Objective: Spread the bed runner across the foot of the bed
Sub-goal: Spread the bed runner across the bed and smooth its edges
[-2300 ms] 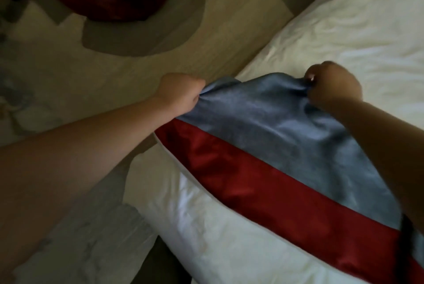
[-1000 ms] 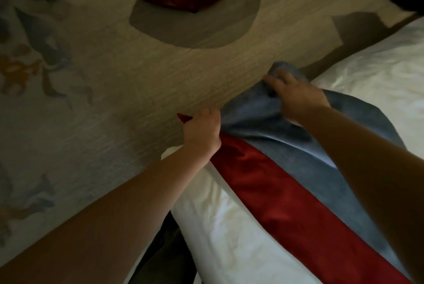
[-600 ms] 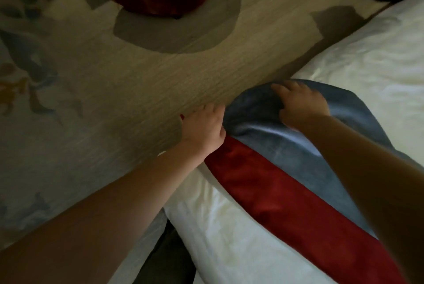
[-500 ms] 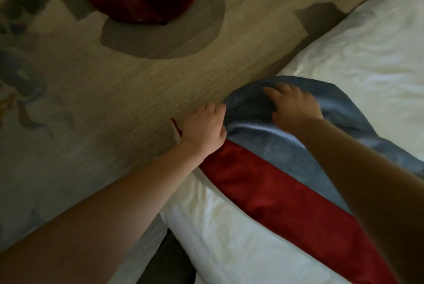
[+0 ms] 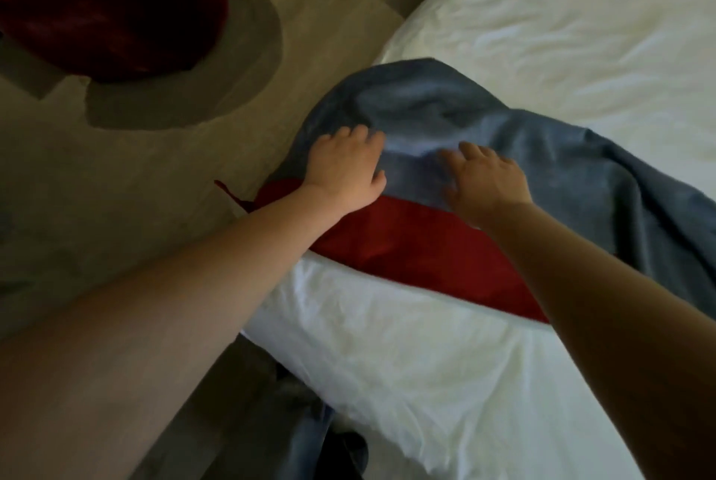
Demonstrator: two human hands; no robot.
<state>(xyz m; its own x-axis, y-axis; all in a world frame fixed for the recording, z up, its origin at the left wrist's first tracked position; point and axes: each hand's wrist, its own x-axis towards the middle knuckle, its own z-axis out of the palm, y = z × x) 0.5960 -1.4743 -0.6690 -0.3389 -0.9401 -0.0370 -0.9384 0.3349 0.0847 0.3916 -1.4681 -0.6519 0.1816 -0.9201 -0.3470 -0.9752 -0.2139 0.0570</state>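
The bed runner (image 5: 484, 169), a blue cloth with a red band along its near edge, lies across the corner of the bed (image 5: 581, 34), its end draped over the side toward the floor. The left hand (image 5: 345, 169) rests palm down on the blue section at the bed edge, fingers spread and flat; it clamps nothing. The right hand (image 5: 488, 185) lies beside it, also flat and open, over the seam where blue meets red. Neither hand pinches the cloth. This flat placement suits smoothing: open palms press the fabric against the bedding and push slack outward without lifting it. Folds are bunched in the blue section beyond the hands and to the right, so the runner is judged to be laid but not yet flat. The white bedding beneath is soft and wrinkled, and is likely to shift under pressure; light strokes are advisable. The room is dim. The carpet (image 5: 155, 189) beside the bed is pale beige with darker shapes in its pattern. A dark red rounded object (image 5: 108, 3), possibly a seat, stands on it well apart from the bed.
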